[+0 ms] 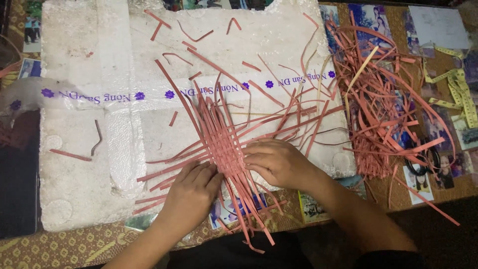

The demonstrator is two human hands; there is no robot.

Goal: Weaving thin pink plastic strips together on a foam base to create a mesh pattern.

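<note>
Forearms: two bare arms enter from the bottom edge and meet over the work.
Left hand (191,192): palm down, fingers together and slightly bent, pressing flat on the lower left edge of the woven strips (221,142); grips nothing.
Right hand (276,162): palm down, fingers curled toward the weave's right edge, fingertips on the strips; whether any strip is pinched, cannot tell.
Woven strips: thin reddish-pink paper strips interlaced into a small mat, loose ends fanning out all round; lies between the two hands, on the near middle of the foam board (79,129).
Foam board: white, worn, crossed by a band of clear printed tape (124,97); short strip offcuts scattered over it.
Loose strip pile (378,99): tangled heap of the same colour, just right of the board.
Measuring tape (460,92): yellow, coiled loosely at far right.
Photographs (420,184): prints lying on the table under and beside the pile.
Tablecloth (59,246): brown with gold pattern, along the near edge.
</note>
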